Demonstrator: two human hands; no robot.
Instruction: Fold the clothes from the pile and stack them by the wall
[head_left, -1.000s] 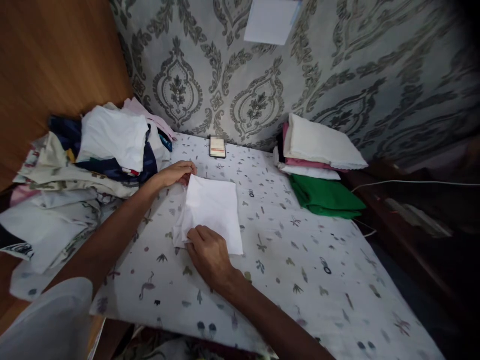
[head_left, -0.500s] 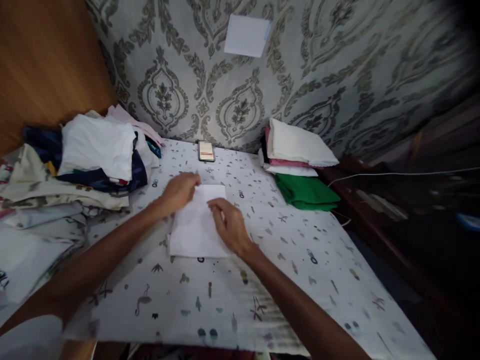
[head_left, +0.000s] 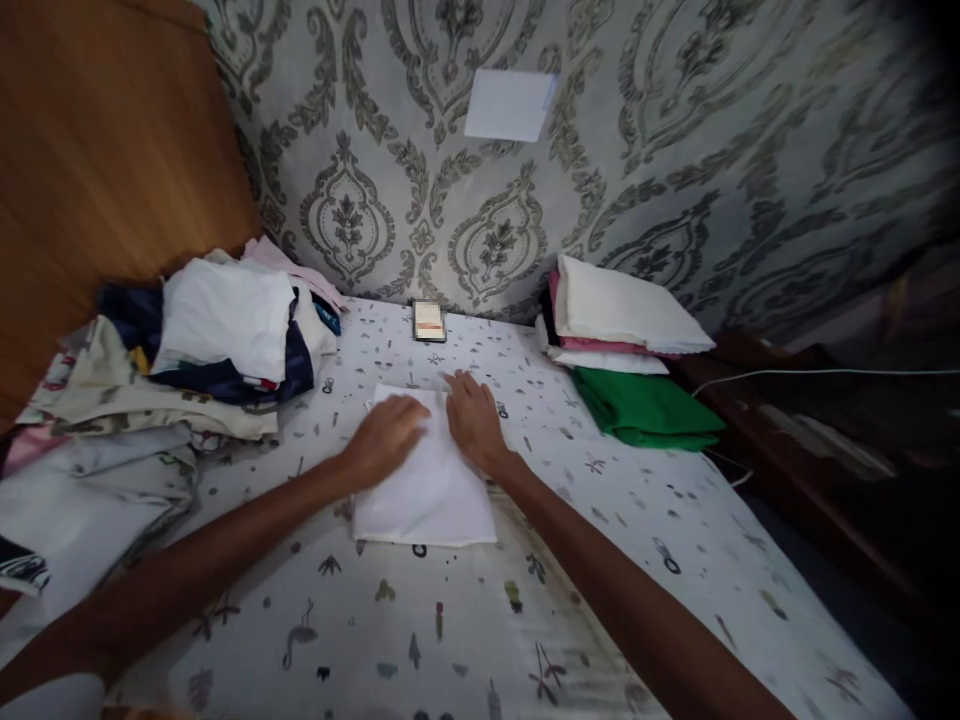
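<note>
A folded white cloth point(head_left: 424, 505) lies on the patterned sheet in front of me. My left hand point(head_left: 391, 437) rests over its upper left part, and its fingers are blurred by motion. Along the upper right edge of the cloth, my right hand point(head_left: 474, 420) lies palm down with its fingers stretched out. Both hands cover part of the cloth, so its upper edge is only partly visible.
A loose heap of clothes point(head_left: 232, 320) stands at the left by a wooden panel point(head_left: 112, 130). At the right are a stack of folded cloths point(head_left: 630, 305) and a folded green cloth point(head_left: 649, 408). A small dark-framed card point(head_left: 429, 322) lies near the wall.
My right hand has gone from curled fingers over the cloth to lying stretched out along its right edge. My left hand has come down from the top edge onto the cloth. The view has shifted slightly.
</note>
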